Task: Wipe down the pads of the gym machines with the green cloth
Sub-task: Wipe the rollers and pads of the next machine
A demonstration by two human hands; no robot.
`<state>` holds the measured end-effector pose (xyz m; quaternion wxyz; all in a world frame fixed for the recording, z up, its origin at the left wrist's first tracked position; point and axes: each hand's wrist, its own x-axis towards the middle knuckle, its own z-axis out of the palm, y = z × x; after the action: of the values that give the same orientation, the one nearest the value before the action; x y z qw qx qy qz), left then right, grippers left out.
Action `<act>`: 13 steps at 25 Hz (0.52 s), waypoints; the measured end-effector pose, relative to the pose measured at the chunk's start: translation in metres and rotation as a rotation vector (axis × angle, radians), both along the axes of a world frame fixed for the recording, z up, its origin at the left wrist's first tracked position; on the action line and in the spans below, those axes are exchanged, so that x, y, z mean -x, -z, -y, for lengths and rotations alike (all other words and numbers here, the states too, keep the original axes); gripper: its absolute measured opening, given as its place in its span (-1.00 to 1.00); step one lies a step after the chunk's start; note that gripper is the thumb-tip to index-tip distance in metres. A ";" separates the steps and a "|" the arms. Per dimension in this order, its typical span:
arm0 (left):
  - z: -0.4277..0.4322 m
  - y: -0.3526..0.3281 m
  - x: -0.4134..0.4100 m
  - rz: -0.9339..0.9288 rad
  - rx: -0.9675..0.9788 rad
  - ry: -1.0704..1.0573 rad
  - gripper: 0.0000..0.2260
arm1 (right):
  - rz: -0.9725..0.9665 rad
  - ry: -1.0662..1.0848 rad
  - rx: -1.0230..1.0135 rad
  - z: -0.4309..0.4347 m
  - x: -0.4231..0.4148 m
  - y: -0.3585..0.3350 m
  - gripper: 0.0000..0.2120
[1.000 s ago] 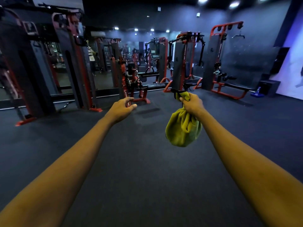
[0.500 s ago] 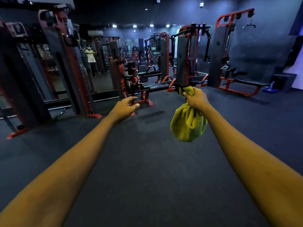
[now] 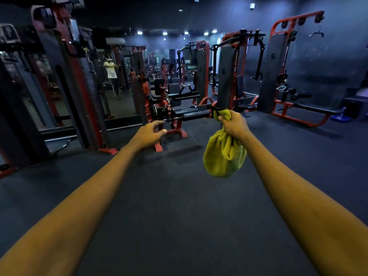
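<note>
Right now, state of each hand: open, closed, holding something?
Left hand: open, fingers loosely curled, holding nothing.
Right hand: closed, gripping the bunched green cloth.

I see the green cloth [image 3: 224,154], a yellow-green towel bunched into a hanging bundle. Its gathered top is gripped in my right hand [image 3: 234,124], and a tuft pokes out above the fist. Beyond it, black roller pads [image 3: 196,115] lie horizontal, low on the nearest red machine [image 3: 146,90]. Farther right and well apart, a long black bench pad [image 3: 316,109] lies flat.
</note>
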<state>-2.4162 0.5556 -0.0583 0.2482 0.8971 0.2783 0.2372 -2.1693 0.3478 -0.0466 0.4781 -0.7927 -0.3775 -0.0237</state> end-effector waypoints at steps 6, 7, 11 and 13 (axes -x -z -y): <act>-0.162 -0.008 -0.107 0.032 -0.010 0.046 -0.58 | 0.005 0.024 0.027 -0.157 -0.102 -0.004 -0.83; -0.187 -0.010 -0.126 0.051 -0.008 0.045 -0.59 | 0.019 0.039 0.026 -0.180 -0.119 -0.006 -0.80; -0.277 -0.003 -0.205 0.024 0.024 0.067 -0.59 | 0.018 0.058 0.032 -0.273 -0.189 -0.002 -0.78; -0.326 0.005 -0.248 -0.003 0.027 0.075 -0.59 | 0.003 0.061 0.046 -0.321 -0.232 0.004 -0.79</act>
<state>-2.1681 0.8815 -0.0628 0.2684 0.9038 0.2482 0.2227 -1.9371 0.6685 -0.0506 0.4583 -0.8146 -0.3541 -0.0307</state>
